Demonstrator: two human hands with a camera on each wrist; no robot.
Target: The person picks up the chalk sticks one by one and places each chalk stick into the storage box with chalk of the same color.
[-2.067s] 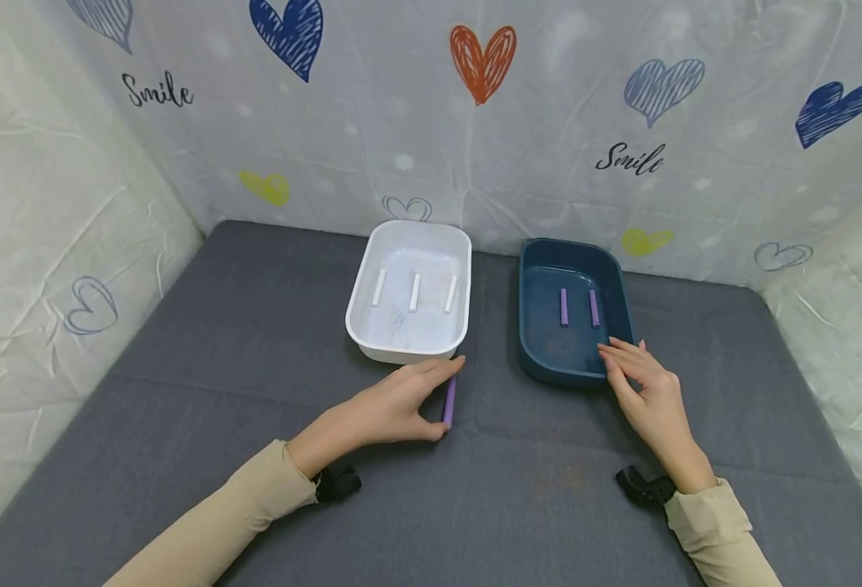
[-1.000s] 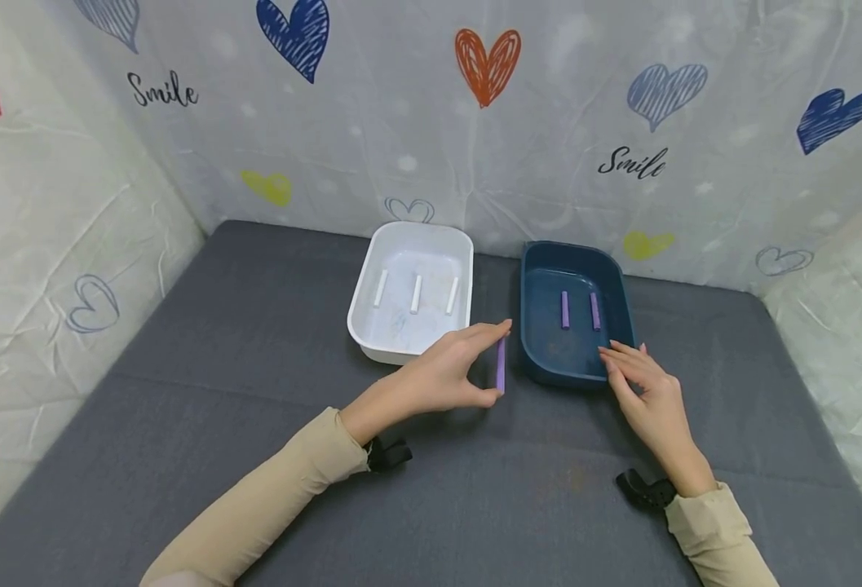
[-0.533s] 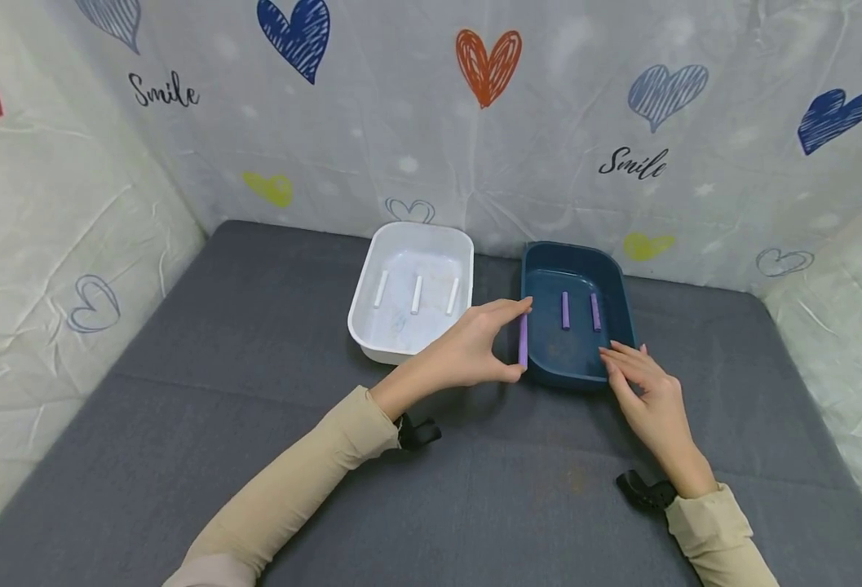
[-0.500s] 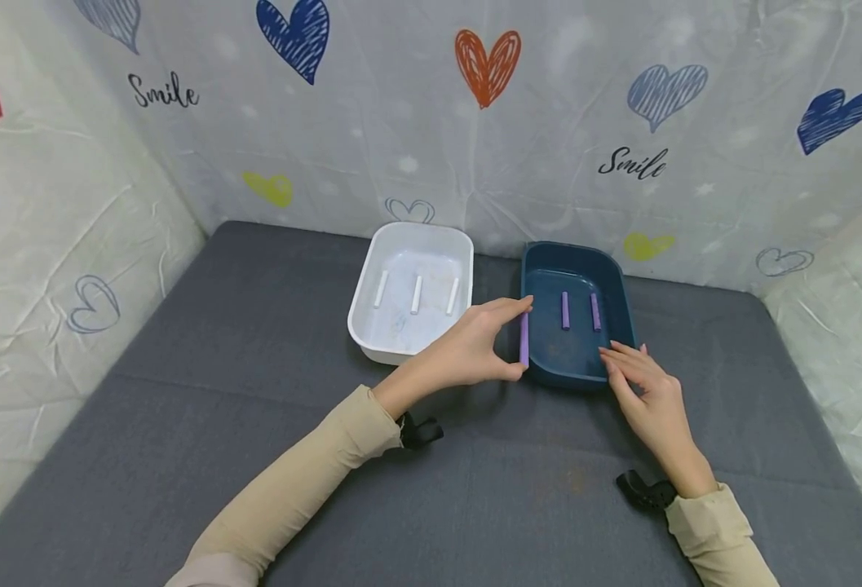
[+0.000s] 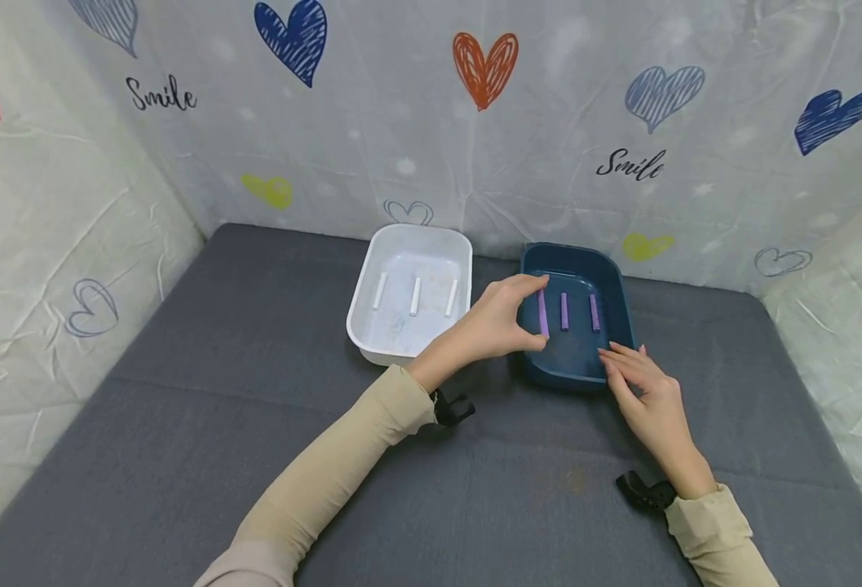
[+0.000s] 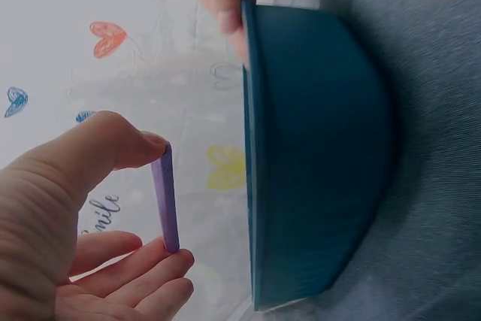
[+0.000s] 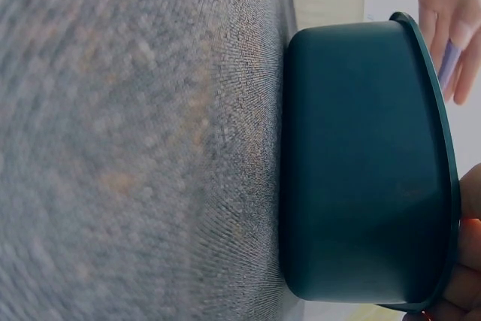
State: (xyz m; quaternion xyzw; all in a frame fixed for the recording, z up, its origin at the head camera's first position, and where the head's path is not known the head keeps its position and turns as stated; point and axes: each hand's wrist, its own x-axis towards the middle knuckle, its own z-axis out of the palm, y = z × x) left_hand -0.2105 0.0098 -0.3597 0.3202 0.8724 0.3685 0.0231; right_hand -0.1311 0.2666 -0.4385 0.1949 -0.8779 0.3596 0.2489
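Nearest you, your right hand [image 5: 647, 387] lies flat with straight, relaxed fingers on the near right rim of the dark blue tray [image 5: 607, 269], grasping nothing, just steadying it. The right wrist view shows that tray's outer wall [image 7: 361, 163] sitting on the grey table [image 5: 254, 424].

A little farther out, your left hand [image 5: 492, 326] reaches across from the left and pinches 1 purple stick [image 5: 542, 313] by its 2 ends, thumb at the near end and forefinger at the far end. The left wrist view shows the stick [image 6: 165, 199] held above the tray's rim [image 6: 248, 155], clear of it, so it is over the tray's left part and not yet on the floor.

The stick's long axis runs near-to-far, parallel to the 2 purple sticks [image 5: 564, 311] already lying in the tray just to its right. Your left hand is the one on it; the right is close but stays on the rim.

Beyond and to the left stands the white tray [image 5: 372, 277] with 3 white sticks [image 5: 415, 296] lying the same way.
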